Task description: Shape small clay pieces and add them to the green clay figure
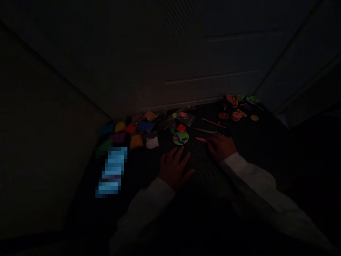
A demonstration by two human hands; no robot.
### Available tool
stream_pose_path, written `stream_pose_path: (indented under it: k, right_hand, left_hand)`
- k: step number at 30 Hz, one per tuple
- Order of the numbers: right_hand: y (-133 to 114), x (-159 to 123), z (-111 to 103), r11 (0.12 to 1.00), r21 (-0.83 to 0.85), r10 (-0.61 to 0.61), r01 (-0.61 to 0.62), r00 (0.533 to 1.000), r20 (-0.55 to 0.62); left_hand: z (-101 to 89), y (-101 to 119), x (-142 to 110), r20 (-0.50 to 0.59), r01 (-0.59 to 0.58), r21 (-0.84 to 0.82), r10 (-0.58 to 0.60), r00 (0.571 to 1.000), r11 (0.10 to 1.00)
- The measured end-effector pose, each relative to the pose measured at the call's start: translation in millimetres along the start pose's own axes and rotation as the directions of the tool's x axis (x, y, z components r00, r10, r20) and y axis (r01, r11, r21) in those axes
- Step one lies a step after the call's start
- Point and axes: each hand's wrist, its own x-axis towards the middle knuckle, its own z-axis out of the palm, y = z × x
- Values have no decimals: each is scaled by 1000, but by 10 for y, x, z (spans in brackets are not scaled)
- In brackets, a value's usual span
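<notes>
Left hand (174, 169): here it is, palm down above the dark bench (206, 170), fingers spread wide, a grip with nothing in it, and the fingertips just short of the green figure.
Right hand (222, 145): fingers bent low at one end of the pink modelling tool (200, 139), and touching it, it seems; whether the grip is closed round it, the gloom won't tell (and what gloom it is).
Green figure (181, 138): lying on the bench just beyond the left hand, a round green base with a red piece at the top, blue and dark red bits across it. By the look of it, much of the shaping is done; what details are left, nobody can tell in this light.
Scissors (205, 131): lying beyond the pink modelling tool, near the right hand, with a thin pink stick (213, 123) farther back.
Clay packets (136, 141): crowding the left side, orange, white, blue, red and more, so material seems plentiful.
Far right corner: a little gallery, a pink round piece (236, 116), a yellow disc (254, 117) and a green flower-like piece (253, 100), all finished, one would judge.
Lit screen (112, 172): glowing blue at the left, its content blurred into blocks.
</notes>
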Motion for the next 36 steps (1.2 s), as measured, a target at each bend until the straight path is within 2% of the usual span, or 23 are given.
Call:
stream_pose_path:
  k: [5,9,14,21,26,31,36]
  right_hand:
    - [11,-1,9,1000,-6,5,-6,1000,-4]
    - [22,4,22,1000,-7,17,-17,1000,-5]
    - [31,17,13,1000,-17,18,-18,1000,21]
    - [-1,34,-50,998,-64,13,-13,1000,14]
    - [-103,-29,-27,1000,-7,18,-18,1000,24]
    - [-289,-207,41,986,125,-126,112,986,111]
    - [-318,-297,23,962,171,-240,213,958,156]
  left_hand:
    - [15,-23,112,-61,11,-41,-13,998,999]
    - [30,-91,138,-143,72,-120,-89,986,990]
    - [67,-129,225,-156,120,-165,-146,977,979]
    - [83,-71,276,-205,150,-204,-192,960,967]
    - [107,23,228,-263,202,-212,-255,930,956]
    - [94,89,200,-279,236,-215,-292,915,948]
    - [81,101,190,-268,239,-221,-295,917,946]
